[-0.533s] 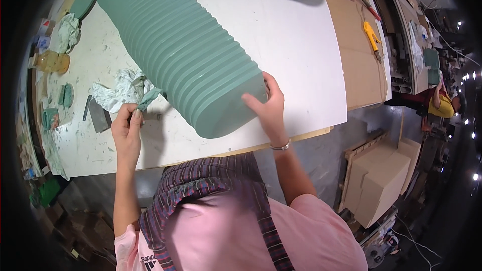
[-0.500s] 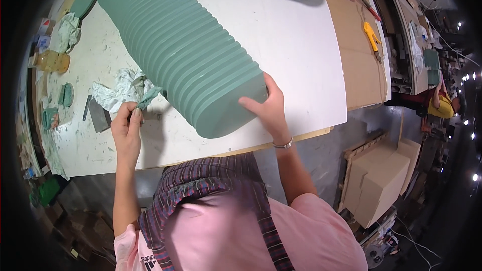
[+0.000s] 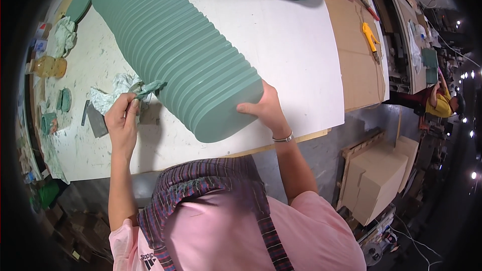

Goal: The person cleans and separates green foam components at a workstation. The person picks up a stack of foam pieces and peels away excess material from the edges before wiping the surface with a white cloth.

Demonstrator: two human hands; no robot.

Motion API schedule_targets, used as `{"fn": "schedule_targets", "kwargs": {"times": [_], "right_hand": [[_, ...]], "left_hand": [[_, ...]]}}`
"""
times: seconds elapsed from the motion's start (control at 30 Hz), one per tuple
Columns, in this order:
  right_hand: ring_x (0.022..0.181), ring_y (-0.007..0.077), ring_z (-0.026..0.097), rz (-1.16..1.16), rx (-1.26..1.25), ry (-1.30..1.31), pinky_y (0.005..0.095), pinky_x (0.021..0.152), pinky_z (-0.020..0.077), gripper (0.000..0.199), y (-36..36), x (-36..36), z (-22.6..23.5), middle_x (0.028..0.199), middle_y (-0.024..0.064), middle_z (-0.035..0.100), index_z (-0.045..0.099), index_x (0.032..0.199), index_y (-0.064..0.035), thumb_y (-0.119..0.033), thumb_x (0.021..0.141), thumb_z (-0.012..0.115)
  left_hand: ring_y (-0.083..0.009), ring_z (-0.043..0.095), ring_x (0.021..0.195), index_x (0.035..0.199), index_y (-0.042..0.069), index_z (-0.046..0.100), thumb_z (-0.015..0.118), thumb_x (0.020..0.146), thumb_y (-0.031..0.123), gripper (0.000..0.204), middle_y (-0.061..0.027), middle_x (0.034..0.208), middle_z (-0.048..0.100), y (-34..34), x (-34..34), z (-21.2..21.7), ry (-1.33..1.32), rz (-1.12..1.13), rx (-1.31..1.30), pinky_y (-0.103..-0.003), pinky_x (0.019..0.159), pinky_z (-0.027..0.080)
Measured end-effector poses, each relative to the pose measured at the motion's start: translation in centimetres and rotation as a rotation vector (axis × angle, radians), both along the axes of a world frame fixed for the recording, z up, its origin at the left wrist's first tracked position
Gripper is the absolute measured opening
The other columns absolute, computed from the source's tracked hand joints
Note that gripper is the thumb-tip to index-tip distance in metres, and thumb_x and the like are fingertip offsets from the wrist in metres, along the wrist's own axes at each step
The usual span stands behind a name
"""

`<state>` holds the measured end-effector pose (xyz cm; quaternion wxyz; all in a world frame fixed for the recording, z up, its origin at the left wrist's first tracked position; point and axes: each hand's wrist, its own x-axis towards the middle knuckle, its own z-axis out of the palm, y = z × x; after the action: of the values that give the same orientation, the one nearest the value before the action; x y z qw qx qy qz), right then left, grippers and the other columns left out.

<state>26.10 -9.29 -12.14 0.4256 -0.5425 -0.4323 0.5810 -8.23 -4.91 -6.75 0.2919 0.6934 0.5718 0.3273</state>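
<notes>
While clasping green stack (image 3: pixel 170 40) with right hand (image 3: pixel 270 112), now advancing rag (image 3: pixel 149 89) pinched in left hand (image 3: pixel 122 117), likely contacting rims (image 3: pixel 176 93).

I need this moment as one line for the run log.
green stack: on white tabletop | left hand: pinches green rag beside stack | right hand: thumb on stack's near end | nearby: crumpled white rag

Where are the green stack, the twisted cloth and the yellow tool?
Green stack (image 3: pixel 175 50): head view, on its ridged side.
Twisted cloth (image 3: pixel 150 88): head view, on its middle.
Yellow tool (image 3: pixel 370 36): head view, on its yellow body.
</notes>
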Motion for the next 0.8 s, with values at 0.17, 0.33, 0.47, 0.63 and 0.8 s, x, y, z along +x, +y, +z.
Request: {"fn": "schedule_targets", "kwargs": {"times": [0.17, 0.33, 0.47, 0.63, 0.8], "right_hand": [[0.109, 0.0197, 0.061, 0.003, -0.015, 0.014, 0.0321, 0.095, 0.0471, 0.087, 0.2, 0.1, -0.3, 0.117, 0.0128, 0.066, 0.050, 0.132, 0.0061, -0.027, 0.063, 0.092], [0.111, 0.0216, 0.059, 0.019, -0.032, -0.041, 0.0336, 0.095, 0.0468, 0.093, 0.3, 0.5, -1.2, 0.119, 0.0137, 0.062, 0.050, 0.132, 0.0056, -0.032, 0.059, 0.094], [0.110, 0.0219, 0.058, 0.029, -0.032, -0.090, 0.0338, 0.095, 0.0469, 0.096, 0.4, 0.7, -1.3, 0.119, 0.0137, 0.061, 0.051, 0.131, 0.0054, -0.036, 0.056, 0.094], [0.109, 0.0222, 0.058, 0.017, -0.031, -0.070, 0.0340, 0.095, 0.0468, 0.097, 0.4, 0.6, -1.4, 0.117, 0.0136, 0.061, 0.051, 0.130, 0.0055, -0.037, 0.055, 0.095], [0.108, 0.0219, 0.059, 0.021, -0.031, -0.060, 0.0336, 0.094, 0.0473, 0.094, 0.4, 0.6, -1.5, 0.117, 0.0135, 0.062, 0.052, 0.129, 0.0061, -0.034, 0.055, 0.095]], "left_hand": [[-0.0079, 0.045, 0.062, 0.088, -0.002, 0.060, 0.058, 0.094, 0.003, 0.008, -0.0008, 0.067, 0.053, 0.2, -0.1, 0.0, -0.020, 0.025, -0.031, -0.023, 0.056, 0.037], [-0.0071, 0.045, 0.063, 0.087, -0.002, 0.060, 0.058, 0.094, 0.004, 0.009, 0.0001, 0.067, 0.052, 0.4, -0.1, -0.4, -0.033, 0.011, -0.059, -0.022, 0.057, 0.037], [-0.0068, 0.044, 0.063, 0.087, -0.002, 0.060, 0.058, 0.095, 0.004, 0.010, 0.0004, 0.068, 0.053, 0.5, 0.0, -0.2, -0.079, 0.034, -0.077, -0.022, 0.057, 0.037], [-0.0073, 0.045, 0.062, 0.088, -0.002, 0.061, 0.058, 0.095, 0.005, 0.010, -0.0003, 0.068, 0.053, 0.4, -0.1, 0.2, -0.053, 0.033, -0.085, -0.022, 0.057, 0.037], [-0.0093, 0.048, 0.061, 0.090, -0.003, 0.062, 0.060, 0.092, 0.004, 0.008, -0.0028, 0.069, 0.055, 0.2, 0.0, 0.0, 0.003, -0.053, -0.022, -0.024, 0.057, 0.039]]}}
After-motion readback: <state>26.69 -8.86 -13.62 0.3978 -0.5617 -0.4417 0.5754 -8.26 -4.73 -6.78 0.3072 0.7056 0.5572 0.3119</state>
